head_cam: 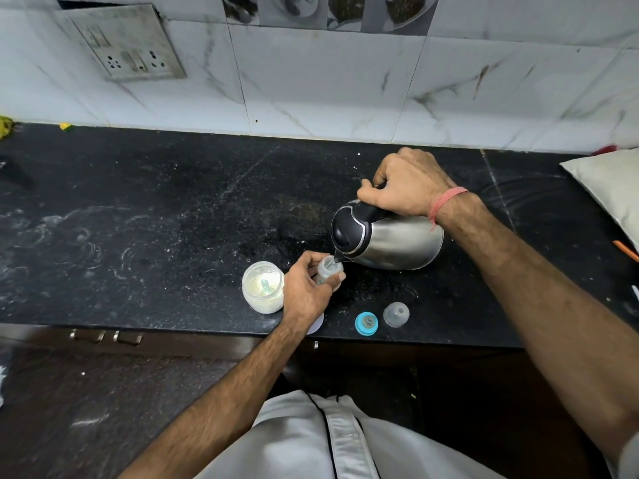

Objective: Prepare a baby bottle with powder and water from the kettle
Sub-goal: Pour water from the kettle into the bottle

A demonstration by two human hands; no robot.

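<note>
Steel kettle [397,242] with black lid and handle, tilted spout-down under the right hand [404,183], which grips its handle; the spout tip sits at the mouth of the baby bottle [328,269]. The small clear bottle, uncapped, stands upright on the black worktop [173,219], held by the left hand [306,288]. Open powder jar [262,286], pale powder inside, just left of that hand. Blue collar with teat [366,323] and clear cap [396,314] lie to its right, near the worktop's front edge.
</note>
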